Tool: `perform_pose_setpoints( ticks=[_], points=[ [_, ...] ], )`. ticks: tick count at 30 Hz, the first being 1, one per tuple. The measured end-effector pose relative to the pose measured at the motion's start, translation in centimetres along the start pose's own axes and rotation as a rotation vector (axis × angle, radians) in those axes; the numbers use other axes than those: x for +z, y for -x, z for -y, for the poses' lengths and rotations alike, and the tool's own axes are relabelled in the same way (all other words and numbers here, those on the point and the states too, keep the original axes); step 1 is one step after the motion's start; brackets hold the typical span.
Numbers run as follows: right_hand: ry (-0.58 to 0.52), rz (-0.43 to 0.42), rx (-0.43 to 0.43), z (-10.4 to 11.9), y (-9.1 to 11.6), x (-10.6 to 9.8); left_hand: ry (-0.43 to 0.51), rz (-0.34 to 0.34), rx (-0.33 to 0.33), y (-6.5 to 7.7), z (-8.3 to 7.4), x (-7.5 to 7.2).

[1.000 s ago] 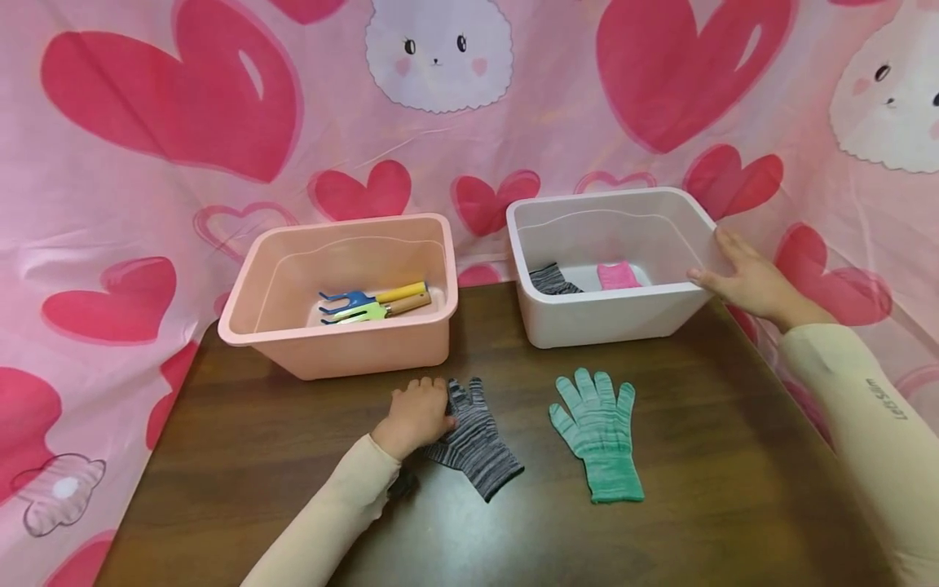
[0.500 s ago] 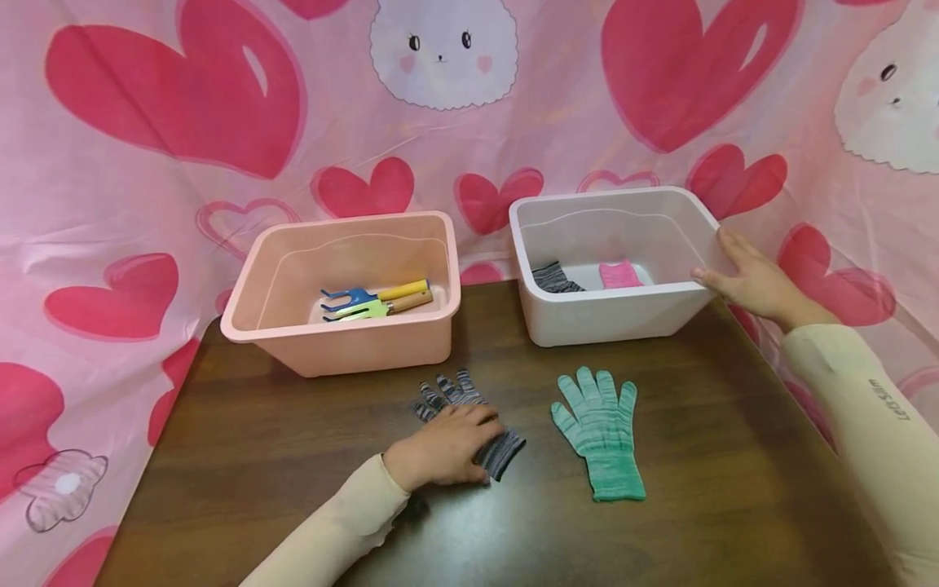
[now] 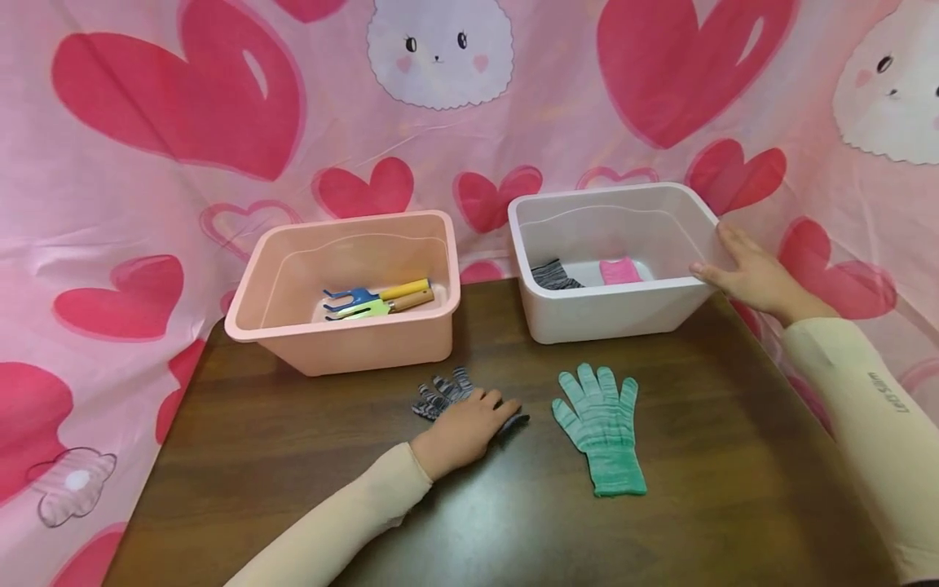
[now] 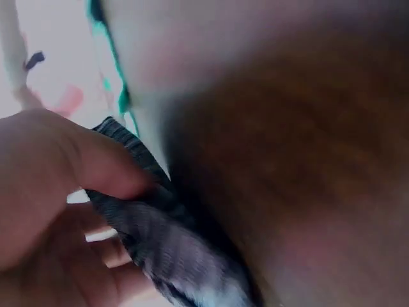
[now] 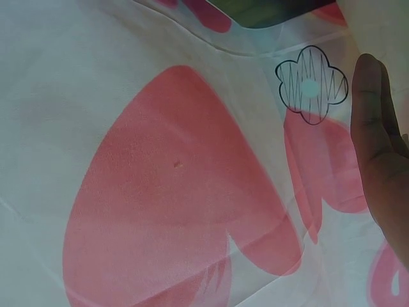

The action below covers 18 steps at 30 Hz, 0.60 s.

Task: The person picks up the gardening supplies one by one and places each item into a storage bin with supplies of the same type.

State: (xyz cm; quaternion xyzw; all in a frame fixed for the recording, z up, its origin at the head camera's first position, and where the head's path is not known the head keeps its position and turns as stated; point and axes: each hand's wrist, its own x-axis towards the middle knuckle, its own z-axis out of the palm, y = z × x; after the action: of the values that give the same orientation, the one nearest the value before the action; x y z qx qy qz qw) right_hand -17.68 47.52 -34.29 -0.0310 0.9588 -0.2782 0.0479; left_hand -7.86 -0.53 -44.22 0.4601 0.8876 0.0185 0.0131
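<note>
My left hand [image 3: 465, 425] pinches a grey-and-black striped knit glove [image 3: 440, 393] near its cuff. The glove's fingers point toward the bins, and its middle lies hidden under my hand. Close up in the left wrist view, thumb and fingers clasp the fold of striped fabric [image 4: 172, 246]. At the right, my right hand [image 3: 759, 277] rests against the corner of the white bin [image 3: 609, 314], its fingers fairly straight along the outside. Inside that bin lie another striped grey glove [image 3: 554, 275] and a pink cloth item [image 3: 619, 271], both partly hidden by the front wall.
A green knit glove [image 3: 607, 432] lies flat on the dark wooden table [image 3: 697, 456]. The peach bin [image 3: 345, 350] at the left holds small garden hand tools, including a blue fork [image 3: 355, 298]. A pink heart-patterned cloth [image 3: 440, 139] hangs behind and beside the table.
My left hand has moved right, from beside the striped glove's fingers to its cuff, and now grips it, bunching the cuff. My right hand stays at the white bin.
</note>
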Motion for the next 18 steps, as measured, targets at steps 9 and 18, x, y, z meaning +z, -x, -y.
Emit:
perform_pose_setpoints(
  ticks=[9, 18],
  points=[
    [-0.008, 0.0, -0.006, -0.1, -0.1, -0.1, 0.263, -0.046, -0.079, -0.3, 1.9, -0.1],
    [-0.004, 0.029, -0.003, -0.1, 0.0, -0.3, 0.328, -0.052, -0.068, -0.6, 1.8, -0.4]
  ],
)
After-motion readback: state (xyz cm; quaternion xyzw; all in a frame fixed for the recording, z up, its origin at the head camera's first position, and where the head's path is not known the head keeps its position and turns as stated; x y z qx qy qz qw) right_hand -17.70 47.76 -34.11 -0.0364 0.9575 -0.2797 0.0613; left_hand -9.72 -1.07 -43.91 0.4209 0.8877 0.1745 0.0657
